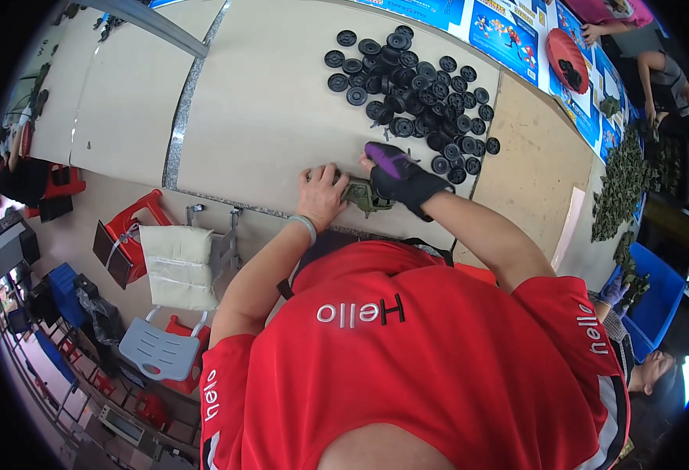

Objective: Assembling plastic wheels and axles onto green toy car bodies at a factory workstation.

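Observation:
My left hand (pixel 321 196) is closed round one end of an olive-green plastic toy vehicle body (pixel 369 197), held low over the near edge of the table. Right beside it, my right hand (pixel 395 174) wears a black and purple fingerless glove. Its fingers are curled in, with the bare thumb and fingertips pointing left just above the toy; whatever they pinch is too small or hidden to make out. Beyond both hands lies a heap of small black toy wheels (pixel 427 94), some stacked, some spread flat at the edges. A few small dark pins lie by the heap's near side.
The pale table (pixel 242 102) has a brown board (pixel 533 141) at right. Printed blue sheets (pixel 509 35) line the far side, under a red bowl (pixel 568 61) of black parts. Green pieces (pixel 627 184) lie heaped at far right near other people. Chairs (pixel 176 266) stand at left.

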`<action>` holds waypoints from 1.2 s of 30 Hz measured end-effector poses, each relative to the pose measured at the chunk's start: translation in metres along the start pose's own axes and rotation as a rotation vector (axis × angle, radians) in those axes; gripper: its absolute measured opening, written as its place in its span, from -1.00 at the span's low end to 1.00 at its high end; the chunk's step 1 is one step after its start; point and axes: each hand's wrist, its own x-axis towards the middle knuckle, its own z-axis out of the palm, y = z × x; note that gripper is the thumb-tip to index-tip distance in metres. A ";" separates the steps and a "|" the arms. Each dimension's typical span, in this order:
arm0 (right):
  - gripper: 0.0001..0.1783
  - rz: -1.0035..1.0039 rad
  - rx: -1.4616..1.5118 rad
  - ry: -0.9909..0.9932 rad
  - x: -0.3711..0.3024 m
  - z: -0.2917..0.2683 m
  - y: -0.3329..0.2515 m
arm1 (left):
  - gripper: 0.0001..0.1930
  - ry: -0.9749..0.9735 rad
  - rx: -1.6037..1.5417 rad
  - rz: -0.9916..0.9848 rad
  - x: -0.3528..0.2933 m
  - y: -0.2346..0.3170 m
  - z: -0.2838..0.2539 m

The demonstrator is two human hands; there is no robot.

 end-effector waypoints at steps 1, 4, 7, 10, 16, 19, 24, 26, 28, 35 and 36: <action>-0.61 -0.166 -0.282 0.078 0.001 0.010 0.008 | -0.43 -0.007 0.002 -0.001 -0.001 -0.001 0.001; -0.74 -0.247 -0.319 0.168 -0.013 -0.001 -0.029 | -0.39 -0.027 0.024 0.025 -0.001 -0.004 0.003; -0.75 -0.265 -0.321 0.344 -0.013 0.005 -0.025 | -0.39 -0.026 0.033 0.037 -0.001 -0.003 0.000; -0.73 -0.293 -0.470 0.158 -0.005 -0.003 -0.034 | -0.36 -0.031 0.033 0.035 -0.002 -0.006 -0.001; -0.64 -0.473 -0.652 -0.130 0.013 -0.007 -0.033 | -0.35 -0.015 0.029 0.058 0.003 -0.006 0.000; -0.67 -0.357 -0.619 -0.086 0.011 -0.009 -0.039 | -0.35 -0.001 0.028 0.056 0.002 -0.007 0.002; -0.69 -0.310 -0.602 0.017 0.008 -0.005 -0.030 | -0.36 -0.002 0.019 0.055 0.000 -0.006 0.002; -0.71 -0.384 -0.594 0.048 0.004 -0.005 -0.032 | -0.37 0.020 0.031 0.053 0.000 -0.007 0.002; -0.69 -0.348 -0.558 0.058 0.001 0.000 -0.027 | -0.33 -0.113 -0.003 0.063 0.002 -0.011 0.000; -0.59 -0.234 -0.335 0.528 -0.002 -0.045 -0.015 | 0.14 -0.100 0.135 0.404 0.063 -0.034 -0.058; -0.59 -0.240 -0.331 0.525 0.002 -0.049 -0.008 | 0.22 -0.144 0.152 0.327 0.066 -0.034 -0.066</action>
